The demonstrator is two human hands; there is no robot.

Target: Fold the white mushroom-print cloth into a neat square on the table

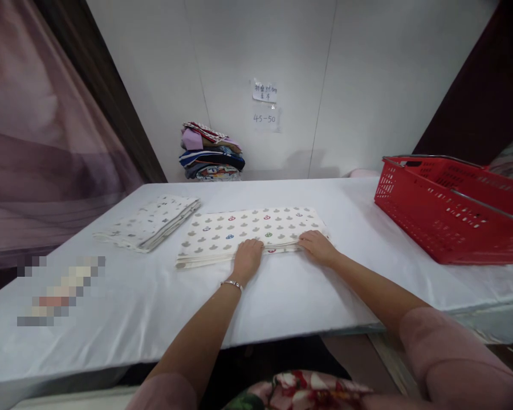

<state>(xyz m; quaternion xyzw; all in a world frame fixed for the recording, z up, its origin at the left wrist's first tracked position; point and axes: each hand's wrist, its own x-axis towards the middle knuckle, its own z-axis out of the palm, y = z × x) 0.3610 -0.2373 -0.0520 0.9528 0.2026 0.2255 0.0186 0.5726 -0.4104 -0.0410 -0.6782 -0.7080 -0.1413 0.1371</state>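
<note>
One patterned cloth (pixel 239 226) is lying folded mid-counter (pixel 299 302), left hand (pixel 248 256) and right hand (pixel 317 247) touching its near edge, fingers together, any pinch hidden. Another cloth (pixel 149 221) is lying by the counter's left edge; one basket (pixel 436 222), bottom unseen, is standing rightmost.

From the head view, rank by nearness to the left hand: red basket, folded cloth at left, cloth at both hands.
1. Cloth at both hands: touched by the left hand.
2. Folded cloth at left: farther left.
3. Red basket: far right.
</note>
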